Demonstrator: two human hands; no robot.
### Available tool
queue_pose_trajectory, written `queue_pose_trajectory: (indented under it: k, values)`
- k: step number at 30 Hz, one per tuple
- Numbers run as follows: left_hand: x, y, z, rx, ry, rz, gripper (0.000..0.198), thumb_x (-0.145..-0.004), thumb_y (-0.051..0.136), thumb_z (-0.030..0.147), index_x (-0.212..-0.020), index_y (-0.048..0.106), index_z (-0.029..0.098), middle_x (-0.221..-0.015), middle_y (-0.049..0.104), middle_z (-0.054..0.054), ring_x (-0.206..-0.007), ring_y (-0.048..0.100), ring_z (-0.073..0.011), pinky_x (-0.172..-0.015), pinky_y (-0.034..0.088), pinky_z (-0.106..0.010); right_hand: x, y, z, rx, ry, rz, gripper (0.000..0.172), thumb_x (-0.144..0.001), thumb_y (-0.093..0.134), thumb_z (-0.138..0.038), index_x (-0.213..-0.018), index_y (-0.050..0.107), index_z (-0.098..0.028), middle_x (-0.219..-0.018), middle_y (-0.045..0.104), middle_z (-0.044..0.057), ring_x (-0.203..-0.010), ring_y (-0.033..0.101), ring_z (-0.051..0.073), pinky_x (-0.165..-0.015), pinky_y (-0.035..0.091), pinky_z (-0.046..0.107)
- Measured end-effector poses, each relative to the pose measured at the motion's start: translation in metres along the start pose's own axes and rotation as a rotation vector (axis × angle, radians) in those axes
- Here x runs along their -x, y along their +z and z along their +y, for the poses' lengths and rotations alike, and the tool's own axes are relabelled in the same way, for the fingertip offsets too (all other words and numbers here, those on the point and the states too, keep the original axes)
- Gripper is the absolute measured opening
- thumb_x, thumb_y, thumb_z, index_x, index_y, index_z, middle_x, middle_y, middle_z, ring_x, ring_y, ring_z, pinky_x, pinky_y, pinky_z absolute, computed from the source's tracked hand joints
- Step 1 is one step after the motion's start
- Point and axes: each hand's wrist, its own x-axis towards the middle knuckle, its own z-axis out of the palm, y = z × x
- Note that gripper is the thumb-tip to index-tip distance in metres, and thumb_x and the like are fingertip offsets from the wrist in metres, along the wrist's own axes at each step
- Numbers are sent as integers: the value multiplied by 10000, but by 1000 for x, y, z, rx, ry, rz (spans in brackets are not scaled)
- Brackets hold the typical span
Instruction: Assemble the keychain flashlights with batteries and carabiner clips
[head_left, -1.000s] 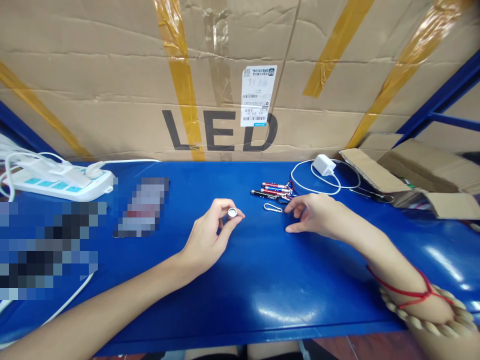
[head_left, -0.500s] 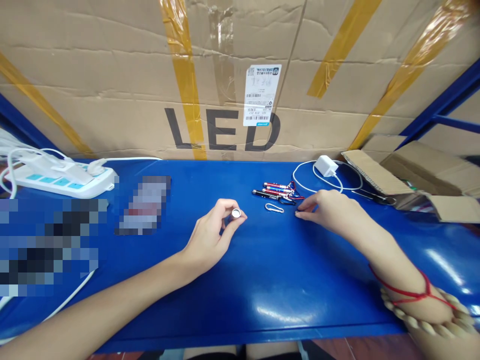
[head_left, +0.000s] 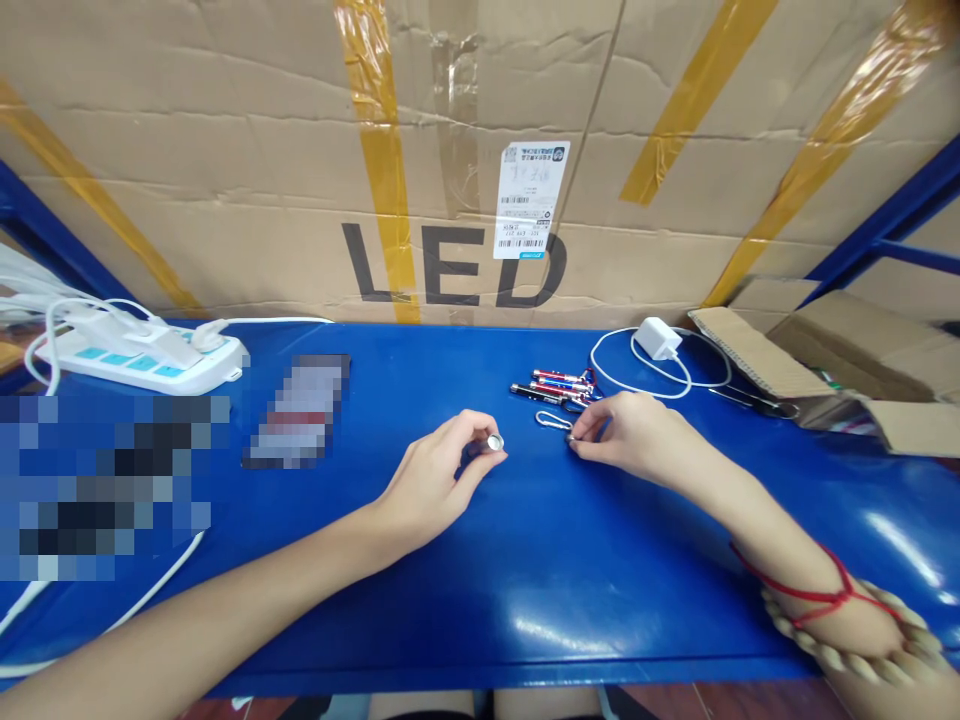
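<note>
My left hand (head_left: 431,475) pinches a small silvery metal tube (head_left: 493,443) between thumb and fingers, its round open end facing me. The rest of the tube is hidden by the fingers. Across from it, my right hand (head_left: 637,430) has thumb and fingertips closed on a small dark round piece (head_left: 571,437), too small to make out fully. Just left of those fingertips a silver carabiner clip (head_left: 553,420) lies on the blue table (head_left: 570,560). Behind it rest several slim penlights (head_left: 559,384) in red, blue and black, with clips at their right ends.
A white charger (head_left: 657,339) with a looped cable lies at the back right, beside an open cardboard box (head_left: 847,350). On the left are a white power strip (head_left: 150,365) and a blurred-out phone-like object (head_left: 300,410). A large carton (head_left: 285,160) stands behind the table.
My right hand has moved left with the small dark piece, toward the carabiner and the tube. My left hand has shifted slightly right. The view has tilted a little.
</note>
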Motion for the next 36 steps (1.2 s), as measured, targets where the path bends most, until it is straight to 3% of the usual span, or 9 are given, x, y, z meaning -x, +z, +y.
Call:
queue_pose_trajectory:
  k: [4, 11, 16, 21, 27, 31, 36]
  values:
    - [0, -1, 3, -48, 51, -41, 58, -865, 533, 225, -921, 547, 228, -880, 659, 3, -788, 611, -141, -725, 478, -247, 3, 3, -8, -64, -157, 56, 60, -681, 631, -250, -684, 687, -230, -694, 694, -34, -608, 637, 133, -521, 425, 214]
    - [-1, -1, 2, -114, 157, -64, 121, -875, 530, 238, -954, 618, 209, -921, 697, -27, -822, 631, -164, -770, 492, -262, 18, 12, -27, -320, -610, 395, 102, -766, 612, -270, -760, 668, -185, -728, 661, 10, -553, 583, 90, -508, 453, 191]
    - [-1, -1, 2, -130, 156, -56, 130, -870, 539, 236, -955, 631, 201, -925, 708, -29, -846, 642, -172, -813, 489, -274, 23, 12, -28, -97, -827, 528, 80, -822, 589, -221, -814, 659, -182, -762, 682, 3, -580, 599, 80, -513, 437, 181]
    - [0, 0, 0, -124, 127, -55, 136, -873, 535, 238, -971, 626, 217, -967, 705, -23, -878, 642, -174, -829, 482, -280, 24, 9, -26, 117, -888, 544, 134, -870, 535, -215, -828, 659, -186, -782, 687, -11, -611, 616, 83, -533, 423, 186]
    - [1, 2, -1, -70, 21, -45, 122, -874, 511, 248, -982, 564, 228, -908, 686, -5, -796, 645, -157, -741, 496, -264, 25, 12, -28, 3, -877, 480, 156, -863, 521, -236, -870, 673, -199, -808, 686, -11, -595, 606, 67, -522, 423, 173]
    - [0, -3, 3, -35, -81, 42, 96, -904, 438, 251, -951, 515, 219, -894, 679, -13, -809, 642, -162, -738, 484, -277, 22, 14, -29, -65, -763, 516, 198, -859, 518, -232, -989, 665, -202, -856, 691, 8, -603, 614, 73, -548, 441, 175]
    - [-6, -9, 5, -50, -188, 171, 238, -951, 313, 285, -906, 531, 200, -921, 676, -44, -871, 630, -191, -804, 462, -334, 19, 18, -27, -42, -694, 507, 207, -867, 486, -224, -950, 676, -213, -799, 696, 2, -612, 620, 89, -550, 435, 181]
